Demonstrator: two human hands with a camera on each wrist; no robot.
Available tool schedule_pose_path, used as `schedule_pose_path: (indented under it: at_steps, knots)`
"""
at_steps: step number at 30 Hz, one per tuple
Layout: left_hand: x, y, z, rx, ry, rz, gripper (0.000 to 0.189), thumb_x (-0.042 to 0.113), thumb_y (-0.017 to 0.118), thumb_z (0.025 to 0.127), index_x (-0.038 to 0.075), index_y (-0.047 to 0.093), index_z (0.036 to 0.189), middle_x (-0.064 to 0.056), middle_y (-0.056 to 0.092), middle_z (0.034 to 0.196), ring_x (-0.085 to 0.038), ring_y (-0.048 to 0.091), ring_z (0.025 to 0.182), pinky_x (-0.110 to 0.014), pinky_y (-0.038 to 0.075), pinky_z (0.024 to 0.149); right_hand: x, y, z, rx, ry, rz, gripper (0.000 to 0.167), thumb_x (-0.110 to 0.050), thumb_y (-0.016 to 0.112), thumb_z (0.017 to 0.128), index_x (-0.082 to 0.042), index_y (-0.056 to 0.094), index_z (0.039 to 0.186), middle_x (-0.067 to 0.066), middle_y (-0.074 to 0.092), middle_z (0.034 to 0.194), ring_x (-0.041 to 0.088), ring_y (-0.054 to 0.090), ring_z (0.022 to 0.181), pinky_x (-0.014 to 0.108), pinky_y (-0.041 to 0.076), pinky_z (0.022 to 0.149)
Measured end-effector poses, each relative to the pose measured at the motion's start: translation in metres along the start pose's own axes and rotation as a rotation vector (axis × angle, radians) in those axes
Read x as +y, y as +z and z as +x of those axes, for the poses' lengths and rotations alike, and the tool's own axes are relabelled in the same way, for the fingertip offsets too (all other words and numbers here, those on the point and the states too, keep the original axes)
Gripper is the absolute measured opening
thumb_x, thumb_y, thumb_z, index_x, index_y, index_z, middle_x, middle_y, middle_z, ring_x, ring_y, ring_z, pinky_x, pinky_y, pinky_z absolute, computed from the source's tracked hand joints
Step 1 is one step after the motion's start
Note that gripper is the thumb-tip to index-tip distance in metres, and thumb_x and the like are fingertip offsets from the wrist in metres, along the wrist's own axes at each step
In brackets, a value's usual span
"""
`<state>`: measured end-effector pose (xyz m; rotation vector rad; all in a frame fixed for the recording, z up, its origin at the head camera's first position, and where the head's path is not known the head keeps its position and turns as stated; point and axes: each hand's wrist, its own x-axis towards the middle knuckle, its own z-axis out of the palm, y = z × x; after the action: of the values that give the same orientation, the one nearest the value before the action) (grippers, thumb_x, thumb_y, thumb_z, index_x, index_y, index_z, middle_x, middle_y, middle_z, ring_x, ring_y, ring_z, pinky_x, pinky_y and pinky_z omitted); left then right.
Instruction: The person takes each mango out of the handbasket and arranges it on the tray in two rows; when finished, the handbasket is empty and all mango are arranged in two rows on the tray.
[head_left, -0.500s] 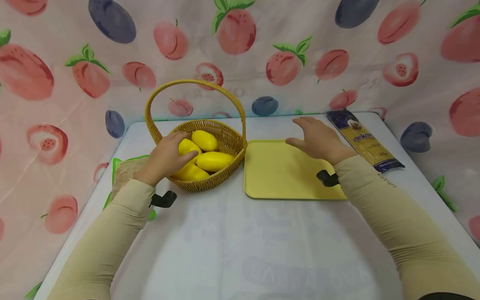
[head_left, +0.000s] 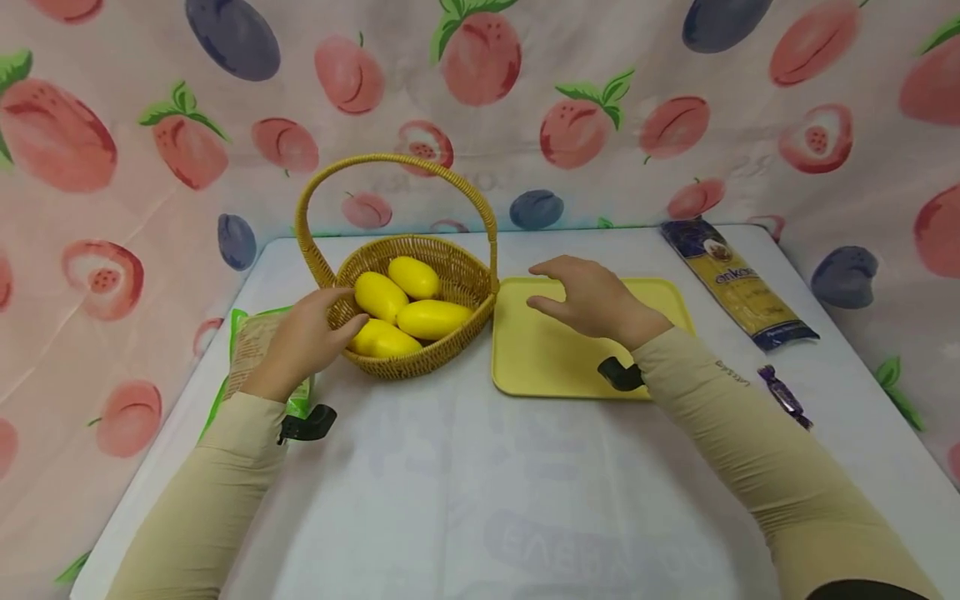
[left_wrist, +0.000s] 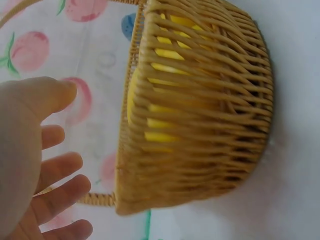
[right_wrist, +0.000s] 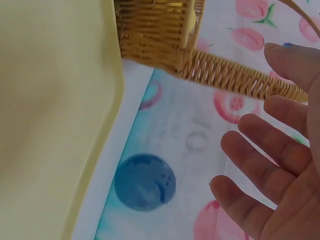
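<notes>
My left hand [head_left: 303, 342] hovers by the near left rim of a wicker basket [head_left: 450, 350], its fingers spread and nothing in them. Inside the basket lie several smooth yellow fruits [head_left: 433, 320], mango-like in shape. In the left wrist view, the thumb and fingers stand apart beside the basket's woven side [left_wrist: 200, 115]. My right hand [head_left: 592, 302] is held over the yellow tray [head_left: 540, 367], thumb apart from the fingers, holding nothing. The right wrist view has its relaxed fingers [right_wrist: 260, 170] near the tray's edge and the basket handle [right_wrist: 230, 75].
A green-edged packet [head_left: 251, 342] lies left of the basket, partly behind my left hand. At the right are a blue and gold pasta packet [head_left: 738, 283] and a small purple wrapped candy [head_left: 784, 396]. The basket's tall handle [head_left: 397, 158] arches upward. A fruit-print cloth hangs behind the table.
My left hand has drawn back toward me and left, uncovering more yellow fruit. My right hand has shifted left over the tray, and the purple candy has come into view.
</notes>
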<state>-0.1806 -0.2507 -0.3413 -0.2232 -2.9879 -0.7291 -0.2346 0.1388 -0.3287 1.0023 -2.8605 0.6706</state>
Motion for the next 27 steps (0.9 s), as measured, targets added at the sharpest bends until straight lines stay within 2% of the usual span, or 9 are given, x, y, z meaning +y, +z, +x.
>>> schedule_pose_path:
  at_steps: [4,10,14,19,27]
  knots:
    - [-0.009,0.002,-0.007,0.015,-0.027,-0.022,0.059,0.036,0.061,0.100,-0.004,0.051,0.142,-0.026,0.049,0.143,-0.045,0.040,0.135,-0.060,0.032,0.111,-0.009,0.008,0.005,-0.010,-0.036,0.007,0.049,-0.030,0.067,0.098,0.000,0.060,0.135,0.017,0.061,0.133,0.034,0.055,0.125,0.049,0.042,0.107]
    - [-0.023,0.006,-0.017,0.065,-0.036,-0.029,0.058,0.037,0.061,0.100,-0.004,0.054,0.140,-0.029,0.049,0.140,-0.047,0.039,0.134,-0.064,0.030,0.110,-0.021,0.019,0.013,-0.029,-0.077,0.021,0.049,-0.030,0.068,0.097,0.000,0.061,0.135,0.016,0.062,0.132,0.032,0.058,0.121,0.047,0.045,0.104]
    - [-0.030,0.009,-0.021,0.078,-0.050,-0.063,0.061,0.037,0.063,0.098,-0.005,0.051,0.141,-0.030,0.047,0.141,-0.047,0.042,0.130,-0.064,0.034,0.107,-0.028,0.026,0.018,-0.042,-0.090,0.028,0.049,-0.030,0.068,0.097,0.000,0.060,0.135,0.015,0.062,0.132,0.031,0.059,0.117,0.046,0.047,0.101]
    - [-0.036,0.015,-0.021,0.043,-0.103,-0.129,0.072,0.044,0.062,0.098,-0.003,0.041,0.149,-0.029,0.039,0.149,-0.047,0.047,0.126,-0.063,0.041,0.102,-0.035,0.034,0.024,-0.050,-0.101,0.039,0.049,-0.030,0.069,0.097,-0.002,0.060,0.137,0.014,0.061,0.133,0.028,0.058,0.118,0.043,0.047,0.102]
    - [-0.044,0.024,-0.020,-0.059,-0.210,-0.246,0.088,0.056,0.060,0.096,0.007,0.024,0.159,-0.027,0.027,0.158,-0.049,0.043,0.133,-0.060,0.038,0.107,-0.046,0.045,0.038,-0.068,-0.102,0.074,0.052,-0.031,0.070,0.096,-0.002,0.059,0.138,0.014,0.060,0.135,0.030,0.054,0.125,0.042,0.043,0.107]
